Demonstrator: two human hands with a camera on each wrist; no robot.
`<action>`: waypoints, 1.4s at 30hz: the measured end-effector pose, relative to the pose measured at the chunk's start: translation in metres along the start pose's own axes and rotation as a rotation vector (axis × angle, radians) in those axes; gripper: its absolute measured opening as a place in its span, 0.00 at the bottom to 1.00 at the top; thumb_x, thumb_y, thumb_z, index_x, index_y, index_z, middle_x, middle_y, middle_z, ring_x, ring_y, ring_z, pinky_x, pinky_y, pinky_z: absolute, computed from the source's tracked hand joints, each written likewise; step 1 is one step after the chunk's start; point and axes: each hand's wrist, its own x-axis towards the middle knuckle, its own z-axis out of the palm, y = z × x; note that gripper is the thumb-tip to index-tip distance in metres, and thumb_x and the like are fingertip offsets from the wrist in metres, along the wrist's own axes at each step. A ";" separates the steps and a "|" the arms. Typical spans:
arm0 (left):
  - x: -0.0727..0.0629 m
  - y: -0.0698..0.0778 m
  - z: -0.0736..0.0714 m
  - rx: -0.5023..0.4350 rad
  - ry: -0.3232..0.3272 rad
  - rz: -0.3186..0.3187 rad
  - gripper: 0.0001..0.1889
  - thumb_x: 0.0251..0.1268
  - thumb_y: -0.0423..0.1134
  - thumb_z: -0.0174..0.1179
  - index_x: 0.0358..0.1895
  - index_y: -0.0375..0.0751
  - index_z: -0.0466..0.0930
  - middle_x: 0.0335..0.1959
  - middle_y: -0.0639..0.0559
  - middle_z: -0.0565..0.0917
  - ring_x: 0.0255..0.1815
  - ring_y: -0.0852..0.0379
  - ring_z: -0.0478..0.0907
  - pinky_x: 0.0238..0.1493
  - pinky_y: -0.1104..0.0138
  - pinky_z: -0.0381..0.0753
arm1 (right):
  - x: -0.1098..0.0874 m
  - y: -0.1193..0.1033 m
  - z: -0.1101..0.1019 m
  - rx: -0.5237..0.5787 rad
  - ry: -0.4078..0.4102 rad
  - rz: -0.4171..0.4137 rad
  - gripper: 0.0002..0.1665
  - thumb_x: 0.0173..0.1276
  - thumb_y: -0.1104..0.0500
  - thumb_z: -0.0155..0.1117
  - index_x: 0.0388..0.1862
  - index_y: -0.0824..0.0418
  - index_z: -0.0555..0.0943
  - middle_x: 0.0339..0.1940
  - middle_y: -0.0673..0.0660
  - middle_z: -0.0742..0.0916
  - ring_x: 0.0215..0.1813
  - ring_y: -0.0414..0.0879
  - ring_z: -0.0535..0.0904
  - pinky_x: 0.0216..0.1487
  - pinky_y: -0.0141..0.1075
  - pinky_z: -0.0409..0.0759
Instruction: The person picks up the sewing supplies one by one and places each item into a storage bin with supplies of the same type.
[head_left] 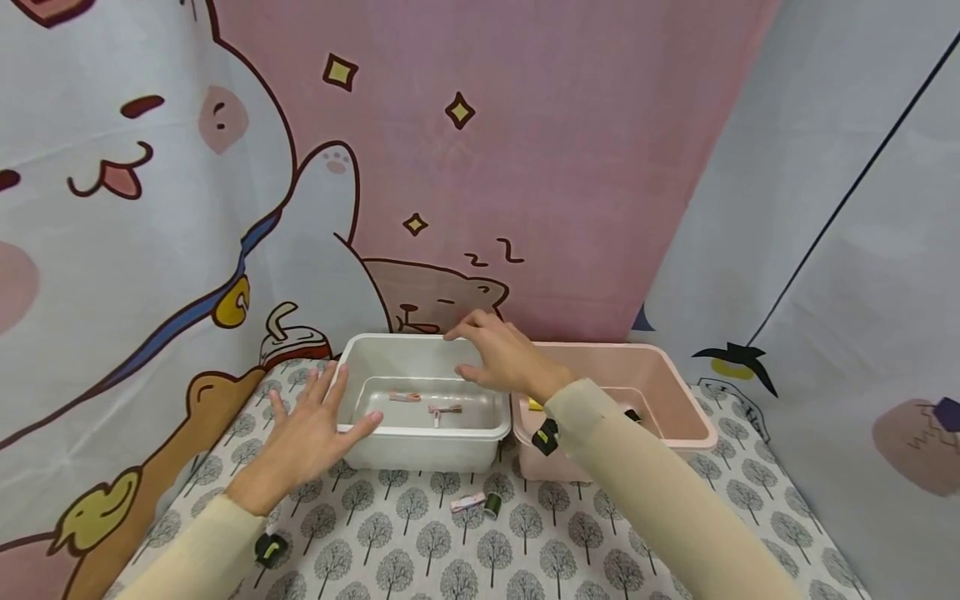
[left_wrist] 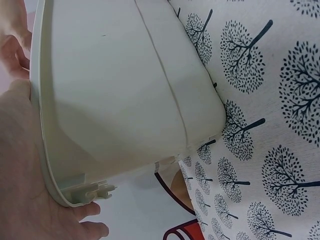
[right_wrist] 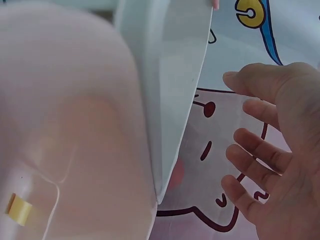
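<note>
A white plastic bin (head_left: 420, 450) stands on the tree-print cloth, with two small pinkish pieces (head_left: 405, 397) inside whose kind is too small to tell. My left hand (head_left: 311, 429) lies at its left front corner, fingers spread and thumb reaching over the rim. From the left wrist, the left palm (left_wrist: 25, 165) looks to be against the bin's rim (left_wrist: 40, 110). Above the bin's right side hovers my right hand (head_left: 506, 354), holding nothing. Its fingers look loosely bent and apart in the right wrist view, where the hand (right_wrist: 295, 155) is clear of the bin wall.
A pink bin (head_left: 615, 354) adjoins the white one on the right, containing a yellow piece (head_left: 536, 405) and a dark piece (head_left: 632, 415). In front lie a dark green cylinder (head_left: 492, 505) and a small pink-white piece (head_left: 467, 502). A cartoon-printed curtain (head_left: 555, 167) hangs behind.
</note>
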 end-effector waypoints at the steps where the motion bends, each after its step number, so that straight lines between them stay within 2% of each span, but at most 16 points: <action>1: 0.000 0.000 0.000 0.000 0.000 0.000 0.60 0.85 0.82 0.47 0.98 0.37 0.47 1.00 0.33 0.46 1.00 0.23 0.41 0.82 0.09 0.25 | -0.002 0.000 0.000 0.004 0.005 -0.007 0.32 0.82 0.48 0.80 0.81 0.48 0.85 0.79 0.58 0.84 0.82 0.58 0.81 0.87 0.64 0.78; 13: 0.000 0.000 0.000 -0.009 0.001 0.004 0.59 0.86 0.79 0.50 0.98 0.37 0.46 1.00 0.32 0.46 0.99 0.22 0.41 0.82 0.09 0.25 | -0.027 -0.004 0.007 0.007 0.085 -0.116 0.27 0.81 0.54 0.79 0.76 0.52 0.88 0.70 0.58 0.88 0.73 0.55 0.85 0.75 0.60 0.84; 20: 0.000 0.000 0.000 -0.010 -0.003 -0.002 0.61 0.84 0.83 0.47 0.98 0.37 0.47 1.00 0.32 0.46 1.00 0.23 0.40 0.83 0.10 0.24 | -0.045 -0.007 0.015 0.021 0.161 -0.215 0.25 0.80 0.57 0.80 0.73 0.55 0.89 0.68 0.59 0.90 0.71 0.56 0.87 0.76 0.54 0.88; 26: 0.000 0.000 0.000 -0.004 -0.001 0.004 0.61 0.84 0.83 0.46 0.98 0.38 0.46 1.00 0.32 0.46 1.00 0.23 0.41 0.83 0.10 0.23 | -0.061 -0.011 0.020 0.018 0.186 -0.226 0.25 0.80 0.55 0.81 0.72 0.55 0.90 0.68 0.55 0.90 0.71 0.53 0.88 0.77 0.50 0.88; 32: 0.000 0.001 0.000 -0.002 0.000 0.006 0.61 0.85 0.82 0.46 0.98 0.38 0.45 1.00 0.32 0.46 1.00 0.23 0.41 0.83 0.10 0.24 | -0.080 -0.018 0.024 -0.015 0.233 -0.254 0.24 0.79 0.53 0.81 0.71 0.52 0.91 0.68 0.54 0.91 0.71 0.53 0.89 0.75 0.53 0.88; 37: 0.000 0.001 0.000 0.001 0.001 0.009 0.61 0.85 0.83 0.47 0.98 0.38 0.46 0.99 0.32 0.46 0.99 0.22 0.41 0.83 0.09 0.24 | -0.097 -0.025 0.028 0.007 0.243 -0.261 0.23 0.80 0.53 0.80 0.71 0.49 0.91 0.69 0.52 0.91 0.73 0.51 0.88 0.77 0.52 0.88; 42: 0.000 0.001 0.000 0.004 0.005 0.011 0.60 0.85 0.82 0.47 0.98 0.37 0.46 0.99 0.32 0.47 0.99 0.21 0.42 0.83 0.09 0.24 | -0.108 -0.029 0.033 0.022 0.258 -0.273 0.24 0.78 0.55 0.82 0.70 0.50 0.91 0.68 0.52 0.92 0.70 0.50 0.90 0.75 0.49 0.91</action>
